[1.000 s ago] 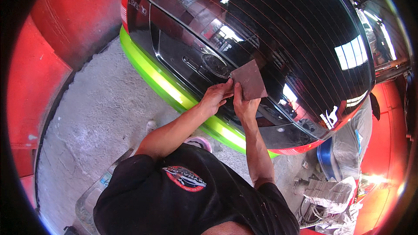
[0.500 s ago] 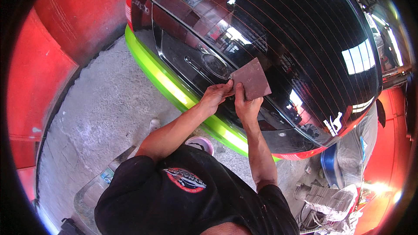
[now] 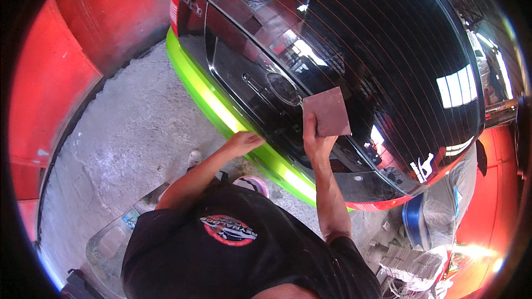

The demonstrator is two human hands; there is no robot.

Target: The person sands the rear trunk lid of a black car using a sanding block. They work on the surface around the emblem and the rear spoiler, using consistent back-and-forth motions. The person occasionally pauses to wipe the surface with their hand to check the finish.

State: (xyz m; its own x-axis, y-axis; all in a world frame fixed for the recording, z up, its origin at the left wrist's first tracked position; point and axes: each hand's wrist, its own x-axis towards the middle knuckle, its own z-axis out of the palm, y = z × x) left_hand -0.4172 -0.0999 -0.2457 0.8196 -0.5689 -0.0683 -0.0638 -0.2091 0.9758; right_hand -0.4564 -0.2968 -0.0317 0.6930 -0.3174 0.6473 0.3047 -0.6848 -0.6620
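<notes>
A square reddish-brown sheet of sandpaper (image 3: 328, 111) is held up in front of the car's tailgate, at the edge of the rear window. My right hand (image 3: 319, 141) grips its lower left part, thumb on top and the other fingers hidden beneath. Over the lime-green rear bumper (image 3: 216, 106), my left hand (image 3: 245, 143) is apart from the sheet, its fingers curled together. Whether anything small is inside them is hidden. The black tailgate (image 3: 235, 69) has a round recess (image 3: 282, 88) left of the sheet.
The dark rear window (image 3: 388, 39) fills the upper right. Between a red wall (image 3: 61, 72) and the bumper lies rough grey concrete floor (image 3: 127, 111). A pinkish bucket (image 3: 257, 184) stands close by my body. Plastic-wrapped items (image 3: 413, 268) lie at the lower right.
My left hand has let go of the sandpaper and moved left and down over the bumper. The right hand keeps the sheet, now slightly lower and further right in view.
</notes>
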